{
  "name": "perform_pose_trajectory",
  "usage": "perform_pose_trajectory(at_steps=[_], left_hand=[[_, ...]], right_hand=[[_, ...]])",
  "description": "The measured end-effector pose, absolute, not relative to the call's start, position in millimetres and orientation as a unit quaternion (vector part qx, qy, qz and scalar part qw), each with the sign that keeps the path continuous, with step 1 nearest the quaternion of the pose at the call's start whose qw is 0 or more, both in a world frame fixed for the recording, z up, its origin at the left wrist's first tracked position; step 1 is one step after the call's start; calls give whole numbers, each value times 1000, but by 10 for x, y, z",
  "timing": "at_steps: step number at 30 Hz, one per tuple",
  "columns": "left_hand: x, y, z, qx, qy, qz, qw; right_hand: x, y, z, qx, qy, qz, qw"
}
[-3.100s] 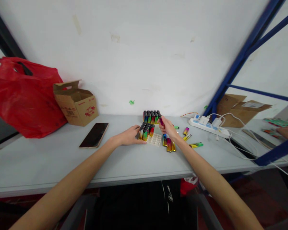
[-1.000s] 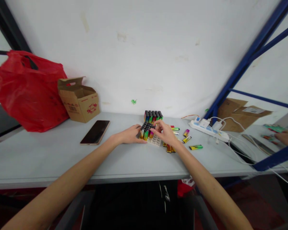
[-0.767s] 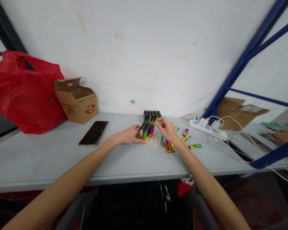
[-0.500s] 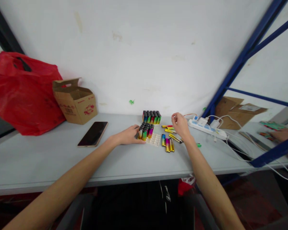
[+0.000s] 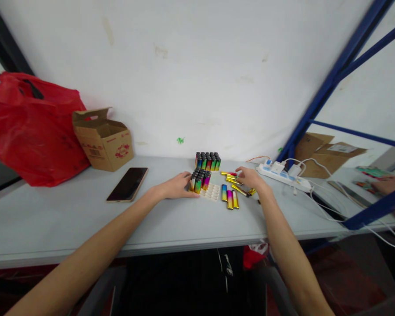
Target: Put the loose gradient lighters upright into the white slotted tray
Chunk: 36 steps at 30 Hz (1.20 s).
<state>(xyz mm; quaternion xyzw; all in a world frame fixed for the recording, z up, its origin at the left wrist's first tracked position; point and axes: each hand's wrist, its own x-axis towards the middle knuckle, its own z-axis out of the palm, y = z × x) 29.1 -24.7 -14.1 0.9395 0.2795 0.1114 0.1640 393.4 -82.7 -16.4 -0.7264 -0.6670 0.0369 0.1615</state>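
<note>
Several colourful lighters (image 5: 201,180) stand upright at the left part of a white tray (image 5: 212,192) whose right part shows bare slots. My left hand (image 5: 180,186) rests at the left side of this tray, thumb and fingers apart around its edge. Behind it stands a full block of upright lighters (image 5: 208,161). To the right, several loose lighters (image 5: 230,199) lie on the table, some gold, some blue or pink. My right hand (image 5: 248,177) is over the loose gold lighters (image 5: 233,180), fingertips at their right ends; whether it grips one is too small to tell.
A phone (image 5: 127,184) lies left of my left hand. Farther left are an open cardboard box (image 5: 102,140) and a red bag (image 5: 36,131). On the right, a power strip (image 5: 285,177) with white cables sits by a blue frame (image 5: 322,96). Another person's hand (image 5: 390,184) is at the far right.
My right hand has come down and slightly forward to the loose lighters, its fingers now reaching left over them. My left hand has stayed at the tray.
</note>
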Motion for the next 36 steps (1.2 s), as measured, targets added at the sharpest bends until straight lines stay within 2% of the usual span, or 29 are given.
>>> perform_pose_trajectory(at_steps=[4, 7, 10, 15, 18, 23, 27, 32, 36], left_hand=[[294, -252, -133, 938, 282, 106, 168], [297, -246, -140, 937, 280, 113, 175], [298, -239, -151, 938, 275, 119, 173], [299, -252, -139, 937, 283, 111, 173], [300, -257, -128, 936, 288, 106, 173], [302, -242, -134, 938, 281, 104, 176], [299, -238, -141, 938, 280, 105, 174], [294, -228, -156, 938, 276, 114, 177], [298, -210, -178, 941, 267, 113, 173]], right_hand=[[3938, -834, -141, -715, -679, 25, 166], [3908, -834, -114, -692, -691, 6, 211], [3841, -823, -73, -650, -681, 4, 335], [3651, -813, 9, -545, -575, 133, 595], [3520, -850, 67, -497, -514, 216, 665], [3324, -953, 160, -452, -471, 331, 681], [3189, -1003, 177, -430, -470, 407, 654], [3018, -996, 109, -415, -494, 443, 623], [2879, -993, 50, -468, -480, 447, 592]])
